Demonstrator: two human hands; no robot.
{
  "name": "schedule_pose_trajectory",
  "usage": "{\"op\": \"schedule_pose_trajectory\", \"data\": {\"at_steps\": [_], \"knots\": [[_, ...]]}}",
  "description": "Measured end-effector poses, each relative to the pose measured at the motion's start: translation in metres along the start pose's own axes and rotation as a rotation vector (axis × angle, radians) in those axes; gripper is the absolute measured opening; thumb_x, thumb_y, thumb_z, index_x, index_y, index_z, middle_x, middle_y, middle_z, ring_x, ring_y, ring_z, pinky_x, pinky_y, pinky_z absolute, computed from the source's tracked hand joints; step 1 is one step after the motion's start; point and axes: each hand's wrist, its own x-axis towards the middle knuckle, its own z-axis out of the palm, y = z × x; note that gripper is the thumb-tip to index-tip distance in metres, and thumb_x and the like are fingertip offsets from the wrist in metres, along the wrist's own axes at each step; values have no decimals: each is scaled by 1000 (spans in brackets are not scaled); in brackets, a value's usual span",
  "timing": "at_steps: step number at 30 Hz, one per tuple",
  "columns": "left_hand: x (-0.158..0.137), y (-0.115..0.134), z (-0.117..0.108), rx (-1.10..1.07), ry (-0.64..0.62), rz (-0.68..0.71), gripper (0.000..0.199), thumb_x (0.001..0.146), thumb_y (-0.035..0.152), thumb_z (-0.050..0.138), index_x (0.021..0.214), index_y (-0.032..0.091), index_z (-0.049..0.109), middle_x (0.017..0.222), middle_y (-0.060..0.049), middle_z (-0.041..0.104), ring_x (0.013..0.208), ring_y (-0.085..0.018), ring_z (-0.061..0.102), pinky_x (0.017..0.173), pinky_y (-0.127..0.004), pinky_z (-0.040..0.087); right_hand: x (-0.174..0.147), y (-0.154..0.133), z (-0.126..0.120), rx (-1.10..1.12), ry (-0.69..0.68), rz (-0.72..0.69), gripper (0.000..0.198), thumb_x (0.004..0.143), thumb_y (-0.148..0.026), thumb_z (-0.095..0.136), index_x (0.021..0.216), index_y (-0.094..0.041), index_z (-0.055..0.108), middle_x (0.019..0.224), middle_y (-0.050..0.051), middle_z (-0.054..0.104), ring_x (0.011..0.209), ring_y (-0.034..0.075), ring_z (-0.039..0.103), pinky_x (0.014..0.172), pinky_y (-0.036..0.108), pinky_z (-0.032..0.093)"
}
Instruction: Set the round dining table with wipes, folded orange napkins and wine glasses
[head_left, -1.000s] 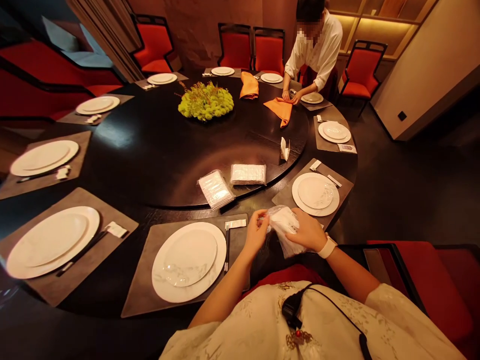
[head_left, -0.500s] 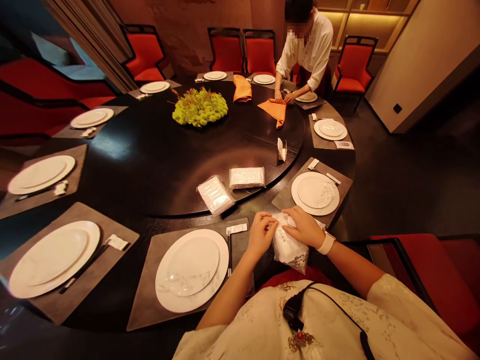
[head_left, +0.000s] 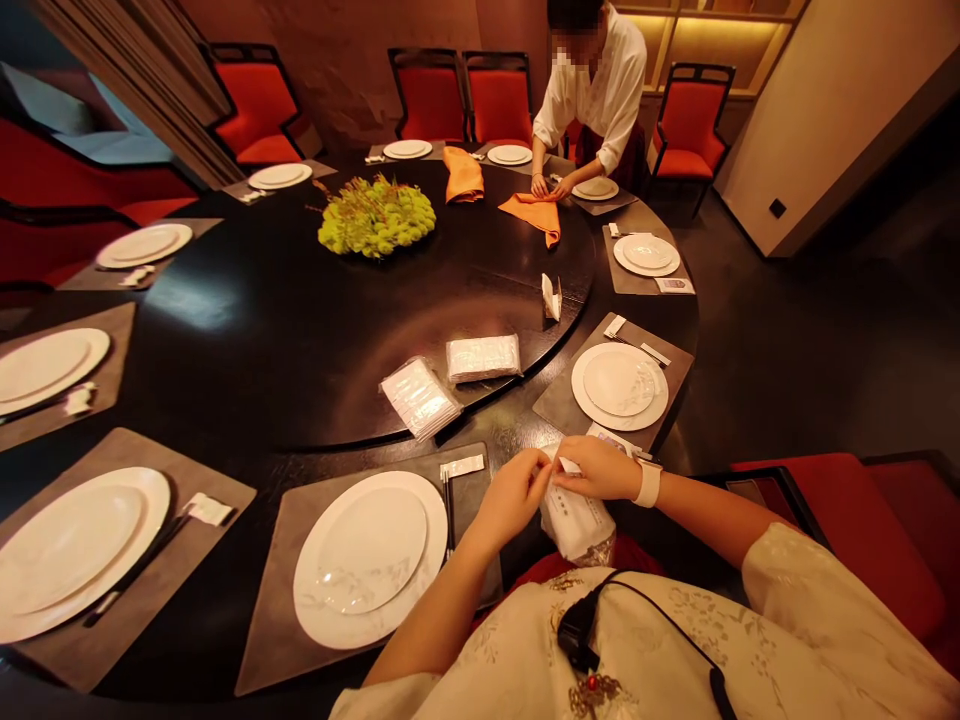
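Note:
A clear plastic bag with white packets inside (head_left: 576, 522) lies at the table's near edge, in front of my body. My left hand (head_left: 516, 490) pinches at the far end of this bag, thumb and fingertips pressed together. Right beside it, my right hand (head_left: 598, 468) pinches the same end, its fingertips nearly meeting the left ones. Both hands partly cover the bag's top. Beyond them, two plastic-wrapped white packs (head_left: 421, 398) rest on the dark turntable's near rim.
Place settings with stacked white plates (head_left: 371, 545) and chopsticks (head_left: 448, 510) ring the round table. A green moss centrepiece (head_left: 379, 217) stands on the turntable. Across the table, a co-worker (head_left: 592, 90) handles an orange napkin (head_left: 534, 212). Red chairs (head_left: 825, 520) surround it.
My hands have drawn together at the bag's far end, and the fingertips now pinch it. My right hand has come down off the bag's top. The view has shifted slightly to the right.

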Motion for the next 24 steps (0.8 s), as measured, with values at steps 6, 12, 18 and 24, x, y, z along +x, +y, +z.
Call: {"op": "schedule_pose_trajectory", "data": {"at_steps": [6,12,18,24], "knots": [[-28,29,5,220,-153,-22,15,93,25,52,104,20,61,104,-7,65,89,-20,63,73,-29,45,-19,-12,-9,-81,-195,-31,14,88,-26,63,89,-13,67,90,10,66,86,21,61,76,30,45],[-25,29,10,306,-161,2,15,97,26,50,94,21,64,99,-5,65,88,-19,64,73,-28,46,-31,-19,-20,-196,-271,30,17,88,-21,58,101,-14,67,111,12,65,84,20,62,68,30,43],[-25,22,3,155,-154,102,20,99,30,47,90,22,62,89,-3,68,79,-17,64,70,-26,45,-37,-20,-14,-18,-227,18,16,92,-19,49,101,-13,61,93,10,68,85,20,61,75,30,45],[-21,29,10,324,-266,-25,16,99,27,45,95,21,59,93,-4,69,79,-19,66,67,-27,44,-40,-15,-6,15,-207,-18,16,89,-23,58,98,-11,62,95,13,65,90,22,58,81,34,47]]}}
